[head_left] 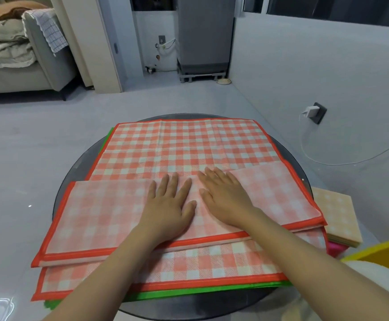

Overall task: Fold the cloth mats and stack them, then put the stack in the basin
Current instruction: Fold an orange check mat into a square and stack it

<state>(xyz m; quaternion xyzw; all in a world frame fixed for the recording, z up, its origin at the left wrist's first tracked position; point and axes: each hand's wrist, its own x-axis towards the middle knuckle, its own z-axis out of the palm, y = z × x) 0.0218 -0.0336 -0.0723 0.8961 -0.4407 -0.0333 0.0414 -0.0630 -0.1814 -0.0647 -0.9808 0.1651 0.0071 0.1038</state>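
At the middle of the round dark glass bench [73,163], our left hand [168,205] and right hand [226,198] lie flat, fingers spread, on the red-checked cloth mat [188,144]; we should smooth outward, keeping the borders aligned.

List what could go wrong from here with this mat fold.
1. The folded flap sits skewed against the red checked mat, so pressing it flat with the left hand and right hand may set a crooked crease.
2. The mats overhang the round glass table, so the green mat underneath might slide off.
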